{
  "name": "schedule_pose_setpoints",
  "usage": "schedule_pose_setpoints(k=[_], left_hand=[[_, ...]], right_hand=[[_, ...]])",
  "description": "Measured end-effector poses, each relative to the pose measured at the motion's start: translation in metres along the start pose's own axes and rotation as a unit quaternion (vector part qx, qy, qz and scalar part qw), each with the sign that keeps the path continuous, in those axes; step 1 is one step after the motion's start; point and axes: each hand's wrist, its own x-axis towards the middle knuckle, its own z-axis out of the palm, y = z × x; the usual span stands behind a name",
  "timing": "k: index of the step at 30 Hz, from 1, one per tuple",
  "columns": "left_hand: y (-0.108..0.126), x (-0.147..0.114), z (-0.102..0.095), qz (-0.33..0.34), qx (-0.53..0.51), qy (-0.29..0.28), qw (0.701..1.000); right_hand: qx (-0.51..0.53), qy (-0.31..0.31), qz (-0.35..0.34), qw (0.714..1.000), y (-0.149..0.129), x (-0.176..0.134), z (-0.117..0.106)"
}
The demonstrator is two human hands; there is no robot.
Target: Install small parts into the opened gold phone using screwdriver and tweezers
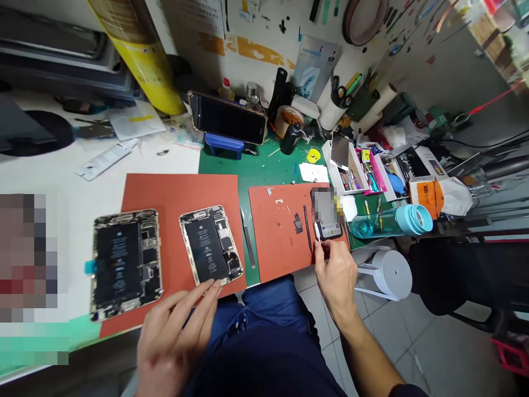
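Observation:
An opened phone point(209, 248), its black battery and circuit boards bare, lies on the left orange-red mat point(169, 193). My left hand point(177, 336) reaches to its lower edge with fingers stretched out, the fingertips touching or just over the rim. A bigger opened phone point(118, 264) with a blue tab on its side lies further left. At the near edge of the right mat point(273, 248), my right hand point(336, 275) is closed in a pinch around a small, slim, whitish piece point(317, 231). That piece is beside a dark phone-like device point(330, 229), partly blurred out.
A metal blade-like tool point(248, 237) lies between the mats. Small loose parts and a black stick point(308, 227) are on the right mat. A phone on a blue stand point(225, 144), a teal bottle point(392, 220) and tool boxes point(351, 171) stand around.

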Motion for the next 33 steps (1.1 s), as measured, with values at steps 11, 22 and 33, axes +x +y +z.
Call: schedule_pose_setpoints(k=[11,22,33], left_hand=[[0.010,0.014,-0.008,0.033,0.132,0.022,0.990],[-0.001,-0.019,0.000,-0.030,0.053,0.048,0.997],[0.011,-0.003,-0.011,-0.015,0.035,0.079,0.996]], right_hand=[[0.089,0.061,-0.028,0.994,-0.002,-0.001,-0.019],[0.376,-0.018,-0.019,0.926,-0.021,0.000,-0.043],[0.431,0.066,0.033,0.899,-0.029,0.023,-0.008]])
